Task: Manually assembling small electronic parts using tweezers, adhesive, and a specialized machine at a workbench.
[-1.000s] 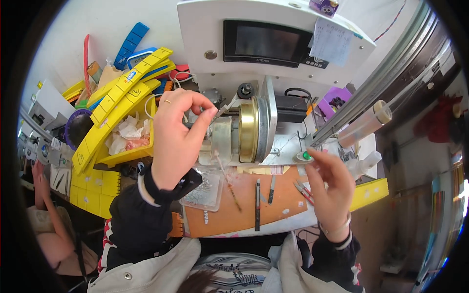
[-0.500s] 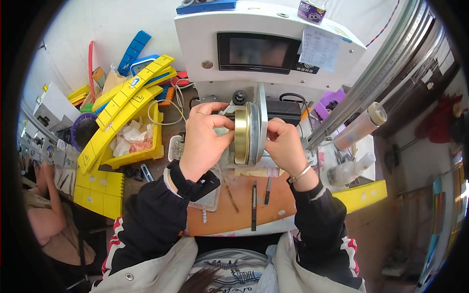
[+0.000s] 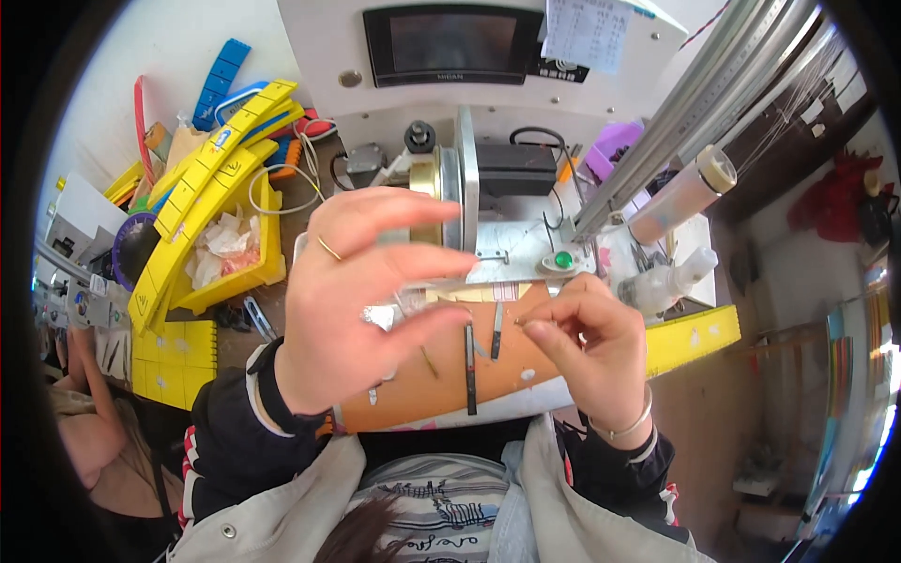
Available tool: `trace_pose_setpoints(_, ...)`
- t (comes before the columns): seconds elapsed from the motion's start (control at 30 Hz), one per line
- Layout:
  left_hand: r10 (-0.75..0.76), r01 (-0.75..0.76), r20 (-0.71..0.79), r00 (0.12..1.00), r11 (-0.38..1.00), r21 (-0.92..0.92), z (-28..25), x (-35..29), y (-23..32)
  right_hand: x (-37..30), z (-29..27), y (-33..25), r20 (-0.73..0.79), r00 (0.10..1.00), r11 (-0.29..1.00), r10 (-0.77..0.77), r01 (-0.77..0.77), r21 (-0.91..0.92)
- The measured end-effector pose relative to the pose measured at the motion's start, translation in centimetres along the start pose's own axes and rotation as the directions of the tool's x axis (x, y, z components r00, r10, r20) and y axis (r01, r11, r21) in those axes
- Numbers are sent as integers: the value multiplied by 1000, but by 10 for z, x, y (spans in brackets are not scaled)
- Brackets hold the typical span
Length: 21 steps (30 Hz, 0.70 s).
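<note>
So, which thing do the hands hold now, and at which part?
It cannot be told surely: left hand and right hand seem to pinch something thin between fingertips.
</note>
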State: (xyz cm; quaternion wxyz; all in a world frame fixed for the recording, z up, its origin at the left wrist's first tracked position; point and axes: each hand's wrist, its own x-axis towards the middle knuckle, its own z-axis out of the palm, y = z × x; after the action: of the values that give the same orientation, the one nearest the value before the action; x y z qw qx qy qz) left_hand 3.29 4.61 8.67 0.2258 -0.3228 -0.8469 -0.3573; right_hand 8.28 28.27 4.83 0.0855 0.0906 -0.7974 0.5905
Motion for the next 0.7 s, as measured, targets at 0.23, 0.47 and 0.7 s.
trace_pose_setpoints(0.23,215,-186,178,960,968,-168,10,3,31,-26,-9,-19,43,998,998,-54,54,15)
trace_pose_setpoints(0.47,134,4,254,958,878,-478,21,0,34,-35,-16,-19,52,984,983,-173,169,71)
trace_pose_setpoints(0.7,158,-23,311,937,918,-396,16,-1,41,-35,-20,-14,68,972,973,-224,220,69)
